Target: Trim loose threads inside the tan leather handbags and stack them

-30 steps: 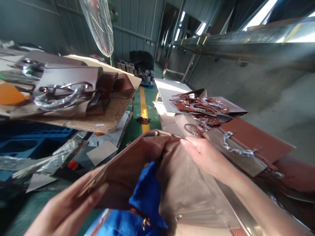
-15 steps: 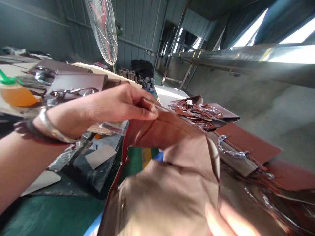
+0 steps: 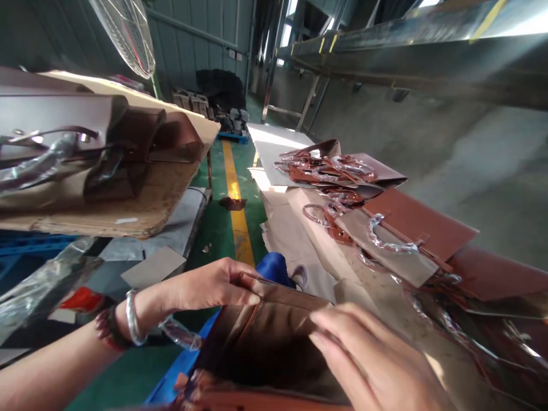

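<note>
A brown handbag (image 3: 274, 337) stands open-mouthed below me, its dark lining showing and its lower part out of frame. My left hand (image 3: 226, 285) pinches the far left of the bag's rim between thumb and fingers. At the right end of the same rim, my right hand (image 3: 363, 354) has its thumb and fingertips closed on the edge; it is slightly blurred. A plastic-wrapped handle (image 3: 182, 334) hangs at the bag's left side, under my left wrist.
On the right, a surface bears brown bags (image 3: 422, 220) with wrapped handles and more straps (image 3: 325, 171). A cardboard-topped table (image 3: 141, 220) with finished-looking bags (image 3: 55, 125) stands left. Between them runs a green floor with a yellow line (image 3: 233, 188). A fan (image 3: 128, 34) stands behind.
The bag has been lowered and its mouth now faces up, showing the interior. My left hand has come down with the rim; my right hand has risen to the rim's right end.
</note>
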Demonstrator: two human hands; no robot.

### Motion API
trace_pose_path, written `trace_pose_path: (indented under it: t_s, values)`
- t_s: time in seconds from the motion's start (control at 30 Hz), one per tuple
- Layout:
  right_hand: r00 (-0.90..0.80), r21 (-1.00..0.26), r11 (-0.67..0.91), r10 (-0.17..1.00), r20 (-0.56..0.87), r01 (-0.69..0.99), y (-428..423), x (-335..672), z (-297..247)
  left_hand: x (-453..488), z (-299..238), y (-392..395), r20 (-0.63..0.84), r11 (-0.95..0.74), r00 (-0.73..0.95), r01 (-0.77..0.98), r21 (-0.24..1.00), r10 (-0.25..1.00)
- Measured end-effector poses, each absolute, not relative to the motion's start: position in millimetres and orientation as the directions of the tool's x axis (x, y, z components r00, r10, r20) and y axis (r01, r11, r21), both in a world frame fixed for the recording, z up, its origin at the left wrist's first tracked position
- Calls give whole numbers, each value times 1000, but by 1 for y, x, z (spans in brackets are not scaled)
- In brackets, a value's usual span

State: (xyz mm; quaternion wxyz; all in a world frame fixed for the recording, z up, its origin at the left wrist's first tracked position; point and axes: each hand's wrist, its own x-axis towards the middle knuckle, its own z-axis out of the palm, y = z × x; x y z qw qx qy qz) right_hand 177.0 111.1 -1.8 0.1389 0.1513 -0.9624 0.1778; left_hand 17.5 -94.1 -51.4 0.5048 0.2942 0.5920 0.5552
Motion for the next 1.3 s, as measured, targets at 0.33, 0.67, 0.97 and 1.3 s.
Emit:
trace_pose_path:
  t_s: [0.33, 0.67, 0.97, 1.3]
  values:
    - [-864, -294, 827, -387, 321, -480, 82, 103, -41, 20, -52, -104, -296, 202, -368, -273, 941, 882]
    - [-895, -143, 919, -307, 323, -367, 63, 119, -45, 20, -63, -107, -218, 243, -519, -20, 970, 827]
    - [-973, -365, 903, -197, 119, -228, 64, 128, -31, 23, -61, -105, -239, 194, -401, -150, 970, 884]
    - [-977, -229, 957, -141, 159, -175, 65, 132, -34, 28, -57, -107, -172, 163, -416, -57, 985, 893]
